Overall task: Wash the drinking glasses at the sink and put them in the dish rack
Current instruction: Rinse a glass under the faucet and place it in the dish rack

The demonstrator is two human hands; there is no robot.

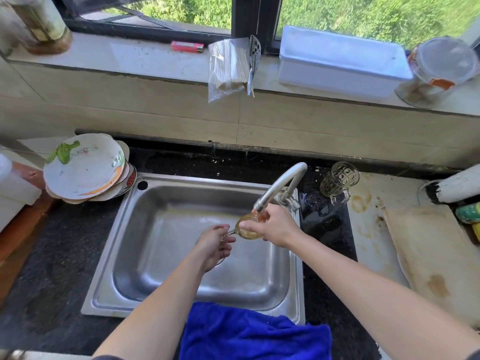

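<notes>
I hold a clear stemmed drinking glass [247, 231] on its side over the steel sink [161, 255], right under the faucet spout [279, 184]. My right hand [275, 226] grips the bowl of the glass, thumb across its rim. My left hand [215, 245] pinches the stem and foot end. A second glass [339, 181], a patterned mug with a handle, lies tilted on the dark counter to the right of the faucet. No dish rack is in view.
Stacked plates [85, 168] lean at the sink's back-left corner. A blue towel [254, 333] drapes over the sink's front edge. A stained board [428, 245] lies on the right counter. The windowsill holds a white box [342, 61], a bag of sticks [228, 66] and a lighter [187, 46].
</notes>
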